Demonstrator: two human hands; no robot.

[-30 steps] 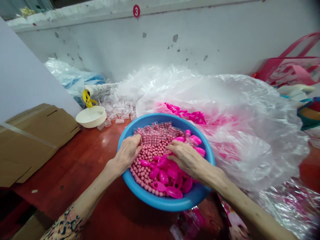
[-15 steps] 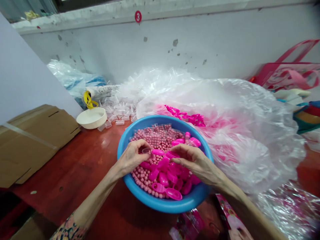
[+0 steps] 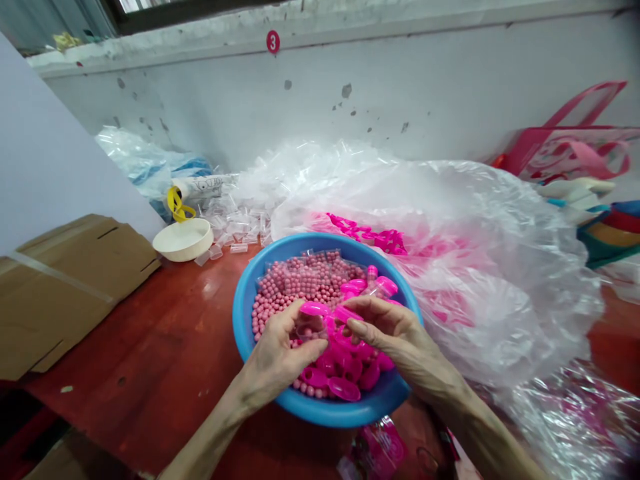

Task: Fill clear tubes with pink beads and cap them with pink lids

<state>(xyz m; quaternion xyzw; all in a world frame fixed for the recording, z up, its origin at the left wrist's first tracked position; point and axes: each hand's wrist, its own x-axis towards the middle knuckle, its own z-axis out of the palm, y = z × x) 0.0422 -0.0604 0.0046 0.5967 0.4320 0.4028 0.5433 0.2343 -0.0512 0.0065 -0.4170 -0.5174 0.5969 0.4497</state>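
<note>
"What's changed?"
"Our left hand (image 3: pixel 275 353), gripping what may be a clear tube (image 3: pixel 311 328), sits nearer our right hand (image 3: pixel 403 333), pinching a pink spoon (image 3: pixel 347 314), than before."
"So our tube and spoon nearly meet?"
"Yes, above the blue basin (image 3: pixel 241 307) of pink beads (image 3: pixel 295 280)."

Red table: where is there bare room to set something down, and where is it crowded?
Mostly bare: the red table between the cardboard and the blue basin, nearer than the white dish. Crowded: behind and right of the basin, with clear plastic; inside it, with beads and pink pieces.
</note>
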